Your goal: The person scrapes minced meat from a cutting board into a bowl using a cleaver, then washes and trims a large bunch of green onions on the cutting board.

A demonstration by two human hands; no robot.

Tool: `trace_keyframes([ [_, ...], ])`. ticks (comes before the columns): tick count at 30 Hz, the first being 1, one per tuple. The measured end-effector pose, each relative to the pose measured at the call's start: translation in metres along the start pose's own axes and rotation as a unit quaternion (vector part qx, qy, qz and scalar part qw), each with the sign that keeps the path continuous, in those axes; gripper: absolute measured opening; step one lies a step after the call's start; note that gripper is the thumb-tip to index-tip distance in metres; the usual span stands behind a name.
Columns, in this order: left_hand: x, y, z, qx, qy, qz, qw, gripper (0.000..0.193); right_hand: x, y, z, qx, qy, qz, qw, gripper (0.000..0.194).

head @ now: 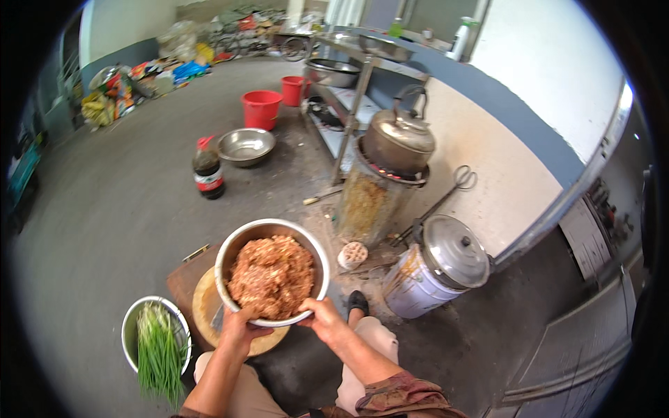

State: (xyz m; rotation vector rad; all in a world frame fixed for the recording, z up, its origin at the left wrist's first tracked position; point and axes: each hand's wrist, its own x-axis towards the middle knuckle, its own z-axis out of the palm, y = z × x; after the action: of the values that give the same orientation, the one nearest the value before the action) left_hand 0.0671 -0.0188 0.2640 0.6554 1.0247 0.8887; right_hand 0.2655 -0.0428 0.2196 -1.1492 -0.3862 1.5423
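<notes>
Both my hands grip the near rim of a metal bowl (pixel 223 282), lifted above a round wooden chopping board (pixel 204 298). My left hand (pixel 241 326) has the rim's left side, and my right hand (pixel 320 314) has its right side. A mound of minced meat (pixel 272 274) fills much of the bowl. Part of a cleaver blade (pixel 217 317) shows on the board beside my left hand; the bowl and hand hide the rest. To the left, green onions (pixel 159 339) hang over the edge of another metal bowl (pixel 127 326) on the floor.
A kettle (pixel 400 138) sits on a coal stove (pixel 366 204) with glowing embers. Right of it, a lidded pot (pixel 454 251) tops a white bucket (pixel 418 287). A honeycomb briquette (pixel 353 255), sauce bottle (pixel 208 172), basin (pixel 246 146) and red bucket (pixel 260 109) stand ahead, near a metal rack (pixel 355 109).
</notes>
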Motion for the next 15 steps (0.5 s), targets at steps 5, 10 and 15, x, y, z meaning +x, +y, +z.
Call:
trace_keyframes([
  [5, -0.005, -0.002, -0.002, 0.004, -0.022, 0.045, 0.999, 0.077, -0.002, 0.002, 0.002, 0.006, 0.007, 0.0, 1.0, 0.007],
  [10, -0.004, -0.016, 0.002, -0.037, -0.041, 0.069, 0.996, 0.077, -0.003, 0.002, 0.009, 0.041, 0.011, -0.03, 0.999, 0.015],
  [15, 0.0, -0.024, 0.002, -0.043, -0.064, 0.05, 0.996, 0.073, -0.002, 0.003, 0.013, 0.071, 0.008, -0.061, 0.996, 0.023],
])
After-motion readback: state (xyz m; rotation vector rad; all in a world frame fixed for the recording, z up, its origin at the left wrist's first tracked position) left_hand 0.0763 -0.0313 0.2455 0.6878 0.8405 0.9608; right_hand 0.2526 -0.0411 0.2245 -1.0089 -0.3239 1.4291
